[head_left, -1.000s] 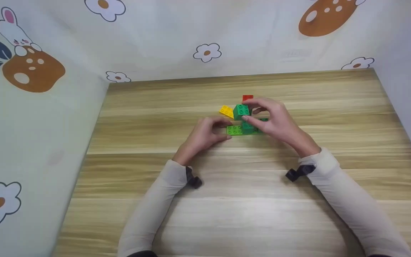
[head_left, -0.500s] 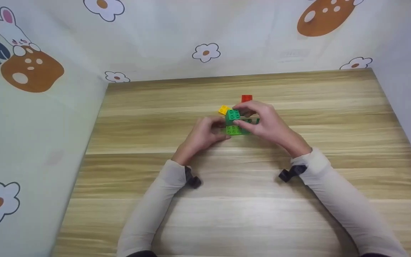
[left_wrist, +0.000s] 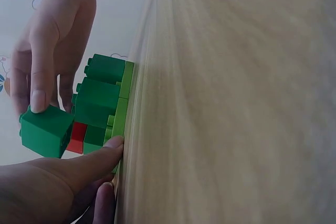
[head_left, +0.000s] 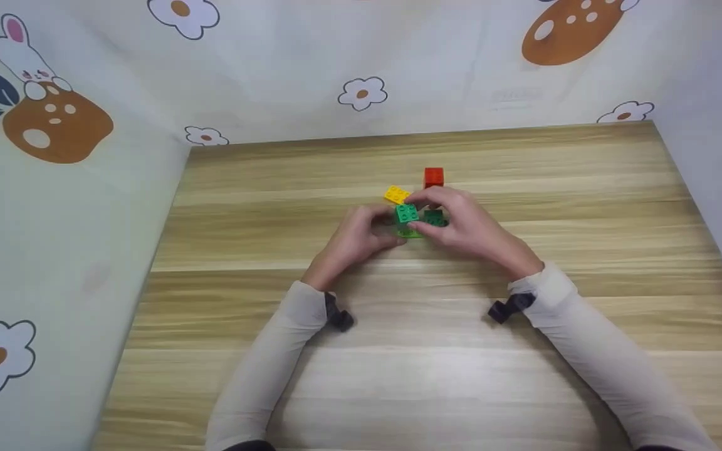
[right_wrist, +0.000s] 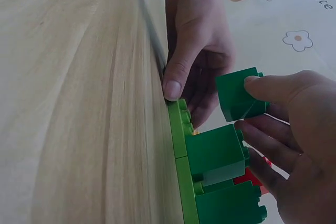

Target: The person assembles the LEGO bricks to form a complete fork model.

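Observation:
My right hand (head_left: 470,225) pinches a green toy brick (head_left: 407,213) between thumb and fingers. That brick hangs tilted above the left end of a light green building plate (right_wrist: 177,129), apart from it in both wrist views. The plate lies on the table in two pieces joined end to end. With thumb and fingers, my left hand (head_left: 359,235) grips the plate's left end. Green bricks (left_wrist: 98,102) stand on the plate farther right, gaps between them; in the head view my right hand mostly hides them.
Behind the plate a yellow brick (head_left: 397,194) lies at an angle on the wooden table (head_left: 436,376). A red brick (head_left: 434,176) stands a little farther back. Patterned walls (head_left: 273,75) rise at the table's back and sides.
My right hand has carried the green brick leftward and lowered it toward the plate's left end. My left hand keeps its grip on the plate.

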Action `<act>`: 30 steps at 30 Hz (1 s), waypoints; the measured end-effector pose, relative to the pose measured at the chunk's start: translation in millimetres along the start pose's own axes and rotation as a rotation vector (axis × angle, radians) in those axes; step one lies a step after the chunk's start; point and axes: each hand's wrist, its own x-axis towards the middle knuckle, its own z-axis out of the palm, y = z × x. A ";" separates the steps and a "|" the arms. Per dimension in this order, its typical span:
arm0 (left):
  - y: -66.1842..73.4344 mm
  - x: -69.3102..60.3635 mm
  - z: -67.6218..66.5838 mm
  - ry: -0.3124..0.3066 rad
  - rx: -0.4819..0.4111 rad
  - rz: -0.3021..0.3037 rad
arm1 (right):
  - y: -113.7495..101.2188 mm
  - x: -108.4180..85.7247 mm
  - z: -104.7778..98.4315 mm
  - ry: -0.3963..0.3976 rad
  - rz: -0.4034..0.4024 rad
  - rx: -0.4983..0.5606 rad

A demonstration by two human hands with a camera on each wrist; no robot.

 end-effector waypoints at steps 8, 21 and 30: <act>-0.7 0.3 0.3 0.004 0.002 0.005 | 0.3 0.1 3.4 -0.035 0.043 -0.045; -1.1 0.6 0.6 0.014 0.000 0.024 | 1.7 -0.1 8.6 -0.070 0.083 -0.158; -2.0 0.2 0.1 0.008 -0.001 0.027 | -0.7 0.9 9.8 -0.062 0.109 -0.212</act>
